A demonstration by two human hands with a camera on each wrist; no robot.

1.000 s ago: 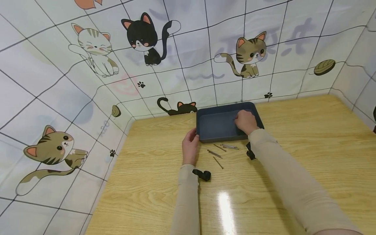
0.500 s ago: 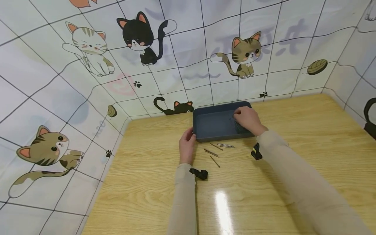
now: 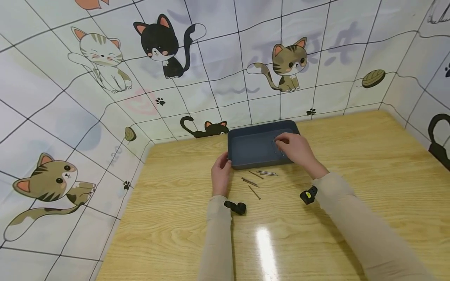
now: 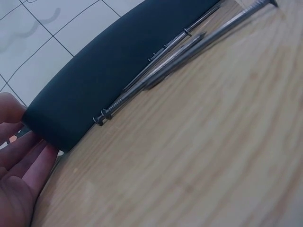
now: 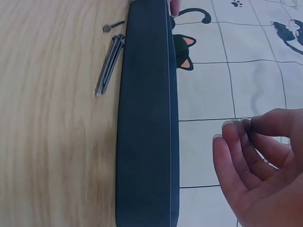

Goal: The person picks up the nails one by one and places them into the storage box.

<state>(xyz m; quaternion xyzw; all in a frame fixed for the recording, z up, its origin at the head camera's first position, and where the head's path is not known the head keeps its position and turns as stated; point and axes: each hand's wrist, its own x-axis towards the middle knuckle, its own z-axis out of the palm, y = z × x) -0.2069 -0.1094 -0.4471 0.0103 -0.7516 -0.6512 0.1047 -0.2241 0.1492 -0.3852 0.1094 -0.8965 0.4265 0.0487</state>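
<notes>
A dark blue tray (image 3: pixel 246 150) stands against the wall at the back of the table. At its front left corner, my left hand (image 3: pixel 220 173) grips the edge with thumb and fingers. My right hand (image 3: pixel 297 150) is over the tray's right part, thumb and fingertips together. A metallic glint between the fingers in the right wrist view looks like a nail (image 5: pixel 270 164), mostly hidden by the hand. Thin nails show faintly in the tray below that hand. Several loose nails (image 3: pixel 250 182) lie on the table in front of the tray, also near the tray wall (image 4: pixel 109 61).
The wooden table (image 3: pixel 175 218) reaches back to a cloth-covered wall (image 3: pixel 228 78) printed with cats and grid lines. Black wrist cameras are strapped to both sleeves. A bright light reflection lies on the table's front part.
My right hand has turned and risen slightly over the tray, its thumb and fingertips now showing. My left hand keeps its hold on the corner. The head view has shifted a little to the right.
</notes>
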